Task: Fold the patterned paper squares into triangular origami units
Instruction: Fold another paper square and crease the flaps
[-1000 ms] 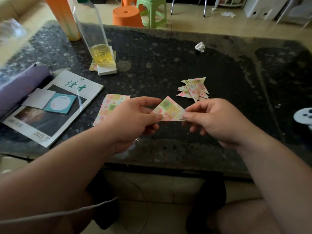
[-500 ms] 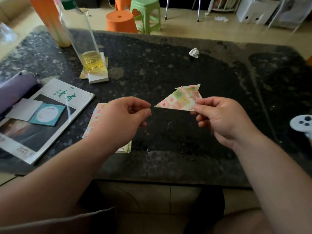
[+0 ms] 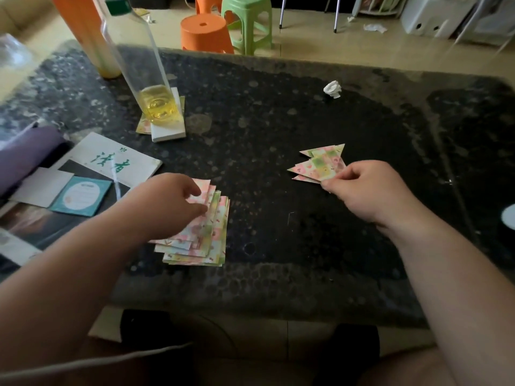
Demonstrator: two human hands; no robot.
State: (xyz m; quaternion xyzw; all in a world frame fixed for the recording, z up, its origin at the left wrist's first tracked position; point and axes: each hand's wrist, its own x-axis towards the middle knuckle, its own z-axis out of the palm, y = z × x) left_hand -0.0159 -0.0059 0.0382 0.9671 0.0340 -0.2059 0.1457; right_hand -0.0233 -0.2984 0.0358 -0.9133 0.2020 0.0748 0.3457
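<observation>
**Fingers (image 3: 337, 181) of the right hand (image 3: 373, 199) lay 1 folded triangle down as the left hand goes for fresh paper**

The folded triangle (image 3: 320, 166) is pinched at its near corner by the right thumb and forefinger. It lies over the pile of finished units (image 3: 330, 151) on the right side of the bench (image 3: 278, 121). A second ago both hands held this same piece between them in mid-air. Half a second ago the left had let go and the right carried it alone.

The left hand (image 3: 170, 203) has since dropped to the stack of patterned paper squares (image 3: 207, 243) at the near left, fingertips on the top sheet. By my reading 1 unit is done and the next is about to start, with plenty of sheets left.

I cannot tell whether the left fingers have caught a sheet or only rest on it, because the hand covers that corner. The right palm hides the triangle's near edge, so it may be fully down or not. How many units are in the pile cannot be counted.

Farther out stand a clear bottle (image 3: 152, 79) on a white block, a magazine (image 3: 119, 162) and a crumpled scrap (image 3: 333, 90). A white object (image 3: 510, 220) is cut off at the right edge.
</observation>
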